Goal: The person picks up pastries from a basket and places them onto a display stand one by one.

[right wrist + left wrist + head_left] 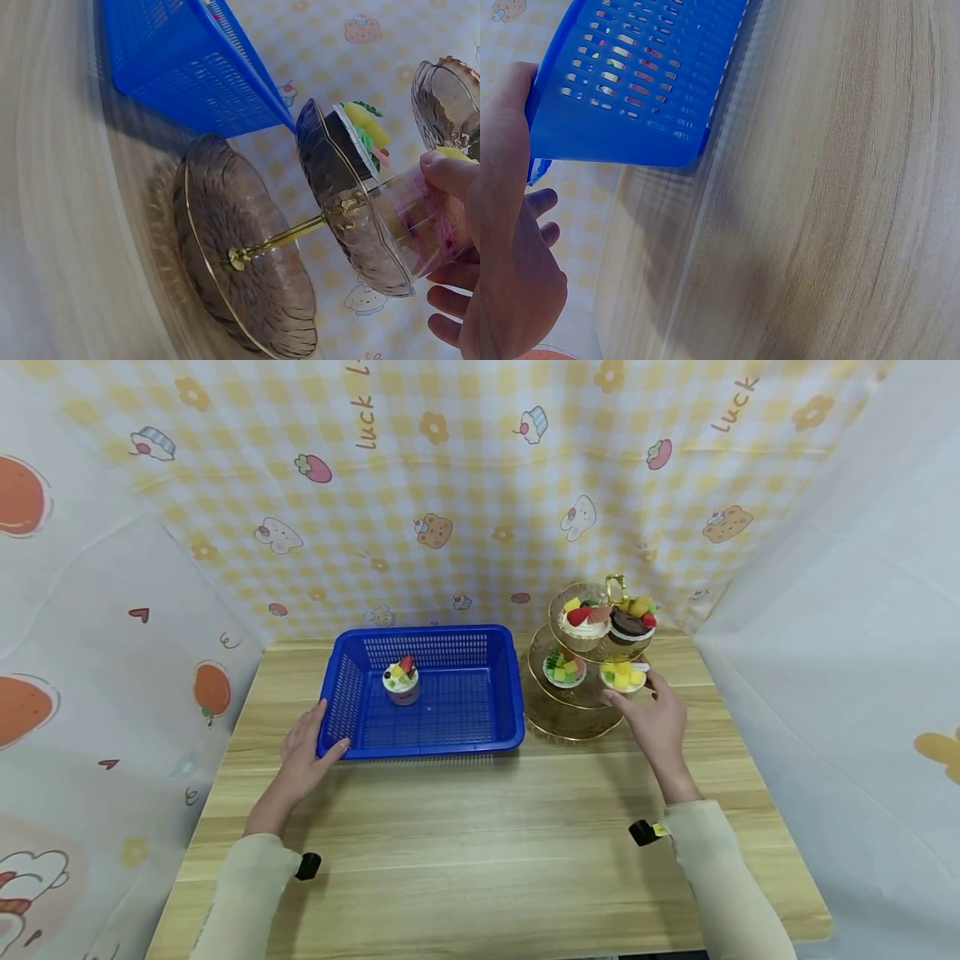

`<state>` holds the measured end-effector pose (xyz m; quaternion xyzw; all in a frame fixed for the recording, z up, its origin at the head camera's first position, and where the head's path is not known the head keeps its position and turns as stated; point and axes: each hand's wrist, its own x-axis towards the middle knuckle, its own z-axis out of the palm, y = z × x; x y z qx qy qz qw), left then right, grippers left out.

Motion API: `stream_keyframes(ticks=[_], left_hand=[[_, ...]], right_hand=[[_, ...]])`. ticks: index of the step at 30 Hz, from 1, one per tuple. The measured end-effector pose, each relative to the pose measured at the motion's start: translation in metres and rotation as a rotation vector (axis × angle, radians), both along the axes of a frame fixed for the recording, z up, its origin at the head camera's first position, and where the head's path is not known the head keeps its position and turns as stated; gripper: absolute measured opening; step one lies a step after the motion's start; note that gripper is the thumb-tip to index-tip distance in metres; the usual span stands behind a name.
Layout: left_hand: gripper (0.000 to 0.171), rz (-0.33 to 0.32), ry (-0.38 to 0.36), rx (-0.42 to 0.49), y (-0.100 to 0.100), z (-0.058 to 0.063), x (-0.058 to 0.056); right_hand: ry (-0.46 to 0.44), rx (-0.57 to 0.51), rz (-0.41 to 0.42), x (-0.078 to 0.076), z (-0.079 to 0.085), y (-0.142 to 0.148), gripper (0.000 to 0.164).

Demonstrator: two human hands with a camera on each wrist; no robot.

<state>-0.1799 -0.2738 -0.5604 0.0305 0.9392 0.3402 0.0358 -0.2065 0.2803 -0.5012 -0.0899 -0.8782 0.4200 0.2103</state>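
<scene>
My right hand (660, 714) grips a clear dessert cup (624, 677) topped with yellow fruit cubes, at the right side of the middle tier of a three-tier stand (573, 722). In the right wrist view, pink layers show through the cup (424, 217); whether its base still touches the tier is unclear. Another fruit-topped cup (564, 670) sits on that tier's left side. My left hand (303, 752) rests on the near left corner of a blue plastic basket (431, 750), thumb at the front rim. Inside stands a cream-topped cup (403, 685) with a strawberry.
On the stand's top tier are a cream cake with strawberry (583, 620) and a chocolate cake with fruit (632, 622), near the gold handle (616, 587). A patterned curtain (465, 485) hangs behind the wooden table (480, 852). Basket and stand are close side by side.
</scene>
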Motion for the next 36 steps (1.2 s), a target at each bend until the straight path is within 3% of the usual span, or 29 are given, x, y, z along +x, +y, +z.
stream_keyframes(ticks=[20,36], left_hand=[[0.088,0.001,0.005,-0.017,0.000,-0.001,-0.001],[0.089,0.009,-0.013,-0.023,0.002,0.003,0.001]], right_hand=[[0.002,0.079,0.024,-0.032,-0.005,0.001,0.061],[-0.058,0.102,0.050,-0.044,-0.012,0.004,0.061]])
